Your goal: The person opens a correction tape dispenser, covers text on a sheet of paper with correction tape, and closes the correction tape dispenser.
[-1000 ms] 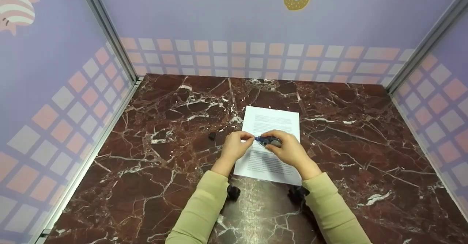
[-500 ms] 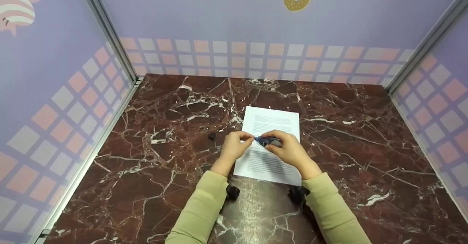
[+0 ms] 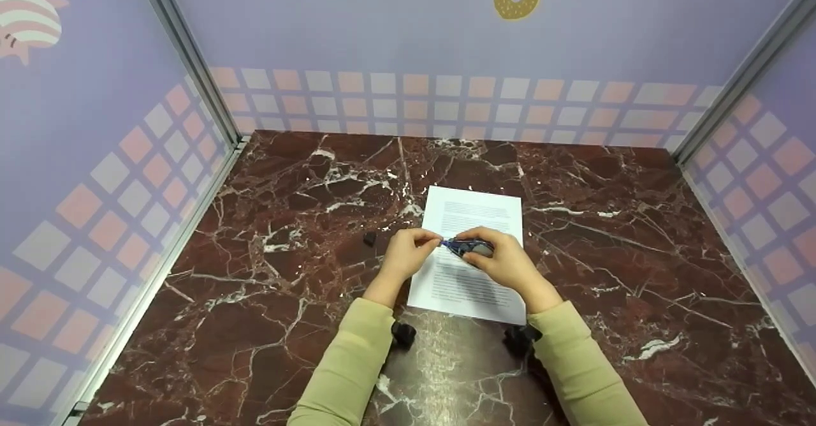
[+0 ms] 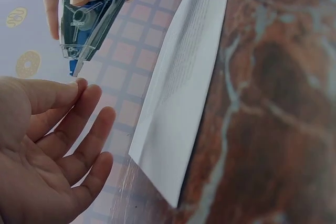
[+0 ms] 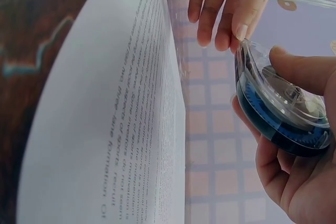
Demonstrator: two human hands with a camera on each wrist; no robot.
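Observation:
My right hand (image 3: pixel 510 261) grips a blue, clear-cased correction tape dispenser (image 3: pixel 470 247) above a printed sheet of paper (image 3: pixel 465 298). In the left wrist view the dispenser (image 4: pixel 86 24) points its narrow blue tip down at my left fingertips. The thumb and index finger of my left hand (image 3: pixel 406 255) pinch together right at that tip, on what looks like the tape's thin pale end; the other fingers are loosely bent. The right wrist view shows the dispenser's round spool (image 5: pixel 286 98) through the clear case, my right thumb lying along its side.
A small black object (image 3: pixel 370 238) lies on the dark red marbled table (image 3: pixel 287 324), left of the paper. Black wrist mounts (image 3: pixel 403 335) sit under the sleeves. Patterned panels (image 3: pixel 382 37) enclose the table at the back and both sides.
My left hand has shifted slightly left, away from the dispenser, and more of the blue tip shows between the hands. My right hand keeps its hold almost unmoved. The paper stays put.

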